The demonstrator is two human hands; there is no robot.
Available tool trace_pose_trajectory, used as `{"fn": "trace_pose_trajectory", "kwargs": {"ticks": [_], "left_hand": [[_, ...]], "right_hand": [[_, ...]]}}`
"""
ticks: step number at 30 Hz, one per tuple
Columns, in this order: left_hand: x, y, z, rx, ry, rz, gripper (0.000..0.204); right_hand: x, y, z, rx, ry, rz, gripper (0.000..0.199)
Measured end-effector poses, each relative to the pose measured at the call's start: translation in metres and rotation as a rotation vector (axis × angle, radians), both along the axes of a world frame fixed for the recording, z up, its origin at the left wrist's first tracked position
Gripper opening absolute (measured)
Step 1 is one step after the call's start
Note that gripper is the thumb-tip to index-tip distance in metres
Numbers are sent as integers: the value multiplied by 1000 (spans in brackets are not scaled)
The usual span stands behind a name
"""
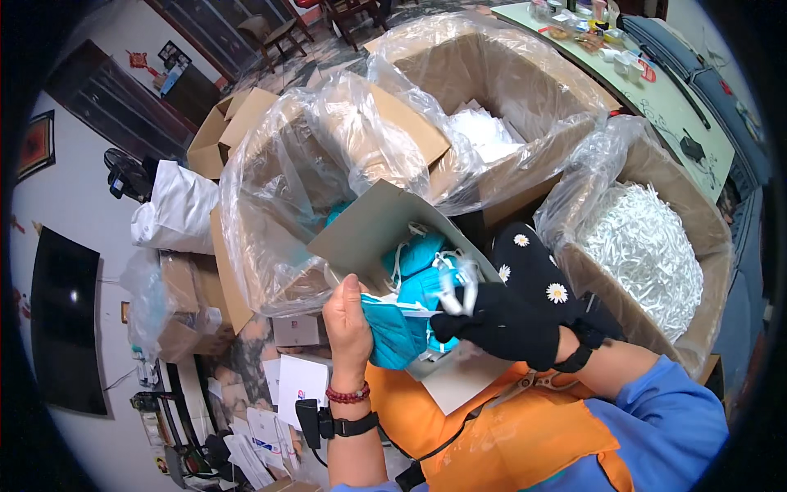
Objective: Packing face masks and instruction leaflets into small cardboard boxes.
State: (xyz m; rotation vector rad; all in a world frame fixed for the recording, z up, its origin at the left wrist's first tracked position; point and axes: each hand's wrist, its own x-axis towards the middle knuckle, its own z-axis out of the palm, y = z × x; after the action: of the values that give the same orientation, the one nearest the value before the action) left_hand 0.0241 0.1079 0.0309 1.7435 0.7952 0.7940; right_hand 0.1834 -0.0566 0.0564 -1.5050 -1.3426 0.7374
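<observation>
My bare left hand [348,321] grips a teal cup-shaped face mask [392,343] by its edge, thumb on top. My right hand [512,324], in a black glove, is closed at the mask's right side, pinching a white strap [422,313] that runs to the mask. More white band, smeared by motion, stands up above its fingers. Beneath both hands an open box [365,223] leans at my lap. Several teal masks [420,254] with white straps lie inside it. The gloved fingertips are partly hidden.
Plastic-lined cartons stand ahead; the right carton [711,275] holds a heap of white strips [643,258], the far one [566,70] white material [484,135]. Scissors [531,382] lie on my orange apron [525,439]. Small white boxes [299,389] lie at lower left. A cluttered table [656,102] stands at far right.
</observation>
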Motion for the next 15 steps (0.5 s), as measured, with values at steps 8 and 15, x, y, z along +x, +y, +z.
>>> {"fn": "trace_pose_trajectory", "kwargs": {"ticks": [8, 15], "left_hand": [[32, -23, -5, 121, 98, -131, 38], [-35, 33, -2, -221, -376, 332, 41]], "right_hand": [[-8, 10, 1, 197, 818, -266, 21], [41, -56, 41, -87, 770, -471, 15]]}}
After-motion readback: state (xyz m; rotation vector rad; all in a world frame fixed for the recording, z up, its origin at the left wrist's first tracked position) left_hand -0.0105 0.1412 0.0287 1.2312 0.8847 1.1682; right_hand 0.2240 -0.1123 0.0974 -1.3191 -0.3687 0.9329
